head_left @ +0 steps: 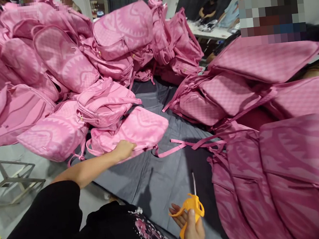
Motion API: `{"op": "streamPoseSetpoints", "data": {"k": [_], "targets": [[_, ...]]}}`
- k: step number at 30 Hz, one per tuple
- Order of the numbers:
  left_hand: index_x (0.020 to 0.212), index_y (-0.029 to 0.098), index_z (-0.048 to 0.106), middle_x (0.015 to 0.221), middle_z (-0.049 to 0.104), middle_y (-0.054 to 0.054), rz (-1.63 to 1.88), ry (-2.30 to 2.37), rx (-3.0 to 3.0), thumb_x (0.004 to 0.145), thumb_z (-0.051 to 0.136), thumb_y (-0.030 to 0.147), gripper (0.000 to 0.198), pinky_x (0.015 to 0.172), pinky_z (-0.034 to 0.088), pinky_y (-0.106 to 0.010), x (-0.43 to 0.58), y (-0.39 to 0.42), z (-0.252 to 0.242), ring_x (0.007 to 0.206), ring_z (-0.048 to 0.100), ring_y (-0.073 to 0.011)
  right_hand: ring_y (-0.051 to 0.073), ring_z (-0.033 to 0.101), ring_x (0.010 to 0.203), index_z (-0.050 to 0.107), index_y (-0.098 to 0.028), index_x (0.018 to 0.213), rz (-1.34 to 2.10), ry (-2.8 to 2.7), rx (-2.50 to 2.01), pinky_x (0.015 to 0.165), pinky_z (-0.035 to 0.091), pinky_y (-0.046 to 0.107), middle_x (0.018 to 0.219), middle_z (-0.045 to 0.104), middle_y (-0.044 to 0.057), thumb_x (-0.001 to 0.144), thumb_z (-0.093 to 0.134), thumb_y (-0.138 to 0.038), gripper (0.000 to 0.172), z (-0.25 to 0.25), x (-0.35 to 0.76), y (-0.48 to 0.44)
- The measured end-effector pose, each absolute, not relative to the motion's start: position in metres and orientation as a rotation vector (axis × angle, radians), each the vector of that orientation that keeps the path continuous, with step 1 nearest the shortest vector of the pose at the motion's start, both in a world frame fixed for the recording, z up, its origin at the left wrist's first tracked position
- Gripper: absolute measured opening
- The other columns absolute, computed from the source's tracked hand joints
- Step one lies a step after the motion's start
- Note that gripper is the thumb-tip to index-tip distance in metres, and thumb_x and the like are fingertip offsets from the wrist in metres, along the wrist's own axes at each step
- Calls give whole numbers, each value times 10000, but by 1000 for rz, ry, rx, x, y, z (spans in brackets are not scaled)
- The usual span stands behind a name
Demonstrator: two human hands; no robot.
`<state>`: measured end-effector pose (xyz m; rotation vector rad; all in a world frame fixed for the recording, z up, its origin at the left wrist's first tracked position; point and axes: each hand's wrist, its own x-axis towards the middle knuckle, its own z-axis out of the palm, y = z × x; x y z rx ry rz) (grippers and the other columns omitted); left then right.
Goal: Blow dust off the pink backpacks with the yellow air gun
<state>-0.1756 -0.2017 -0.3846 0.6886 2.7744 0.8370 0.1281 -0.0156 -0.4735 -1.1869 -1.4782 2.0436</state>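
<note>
My left hand reaches out with its fingers closed on the near edge of a pink backpack, which lies on the dark cloth of the table. In my right hand, low in the view, is an orange air blow gun with a thin metal nozzle pointing away from me. The fingers lie loosely around its handle and lever. A pink strap trails from the backpack to the right. Another pink backpack rests against its far side.
Pink backpacks are piled high at the back left and along the right. A metal-framed stool stands on the floor at the left. People work at a white table in the background.
</note>
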Motion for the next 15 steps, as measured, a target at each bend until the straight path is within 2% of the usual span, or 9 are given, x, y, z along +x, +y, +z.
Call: {"op": "streamPoseSetpoints", "data": {"k": [3, 6, 8, 11, 13, 15], "targets": [[910, 131, 724, 760, 685, -52, 942, 2718, 881, 820, 647, 316, 220, 911, 471, -396, -179, -191, -329, 891, 663, -271, 273, 746, 793, 454, -217, 1252, 1965, -1420, -1175, 758, 607, 423, 843, 747, 52, 765, 622, -727, 725, -470, 128, -4], [1038, 104, 710, 878, 726, -56, 1329, 2454, 826, 832, 629, 383, 356, 821, 507, -330, -197, -194, -309, 861, 661, -227, 269, 739, 769, 454, -202, 1255, 1912, -1401, -1088, 761, 600, 429, 824, 728, 47, 772, 609, -722, 726, -461, 130, 8], [1068, 96, 701, 923, 740, -77, 1503, 2292, 565, 800, 665, 364, 380, 794, 517, -315, -215, -197, -319, 864, 670, -224, 270, 728, 742, 436, -197, 1300, 1872, -1425, -1040, 746, 595, 434, 815, 713, 43, 752, 602, -740, 789, -455, 135, 11], [1142, 66, 667, 997, 735, -150, 1411, 2391, 213, 815, 654, 326, 417, 847, 513, -358, -237, -192, -351, 933, 676, -255, 272, 712, 745, 446, -191, 1302, 1822, -1536, -1075, 735, 588, 430, 842, 705, 68, 749, 570, -763, 805, -451, 147, 6], [1306, 59, 567, 1170, 688, -194, 1374, 2452, 179, 890, 562, 330, 496, 947, 480, -385, -236, -182, -372, 1073, 649, -263, 273, 705, 762, 512, -182, 1196, 1810, -1640, -1152, 733, 586, 419, 874, 708, 101, 764, 543, -774, 734, -451, 156, 1], [1444, 93, 435, 1384, 568, -200, 1332, 2477, 340, 934, 502, 370, 585, 1062, 408, -393, -217, -168, -391, 1269, 550, -264, 266, 698, 767, 548, -177, 1104, 1771, -1715, -1213, 737, 584, 408, 869, 706, 112, 781, 509, -788, 692, -450, 164, -1]]}}
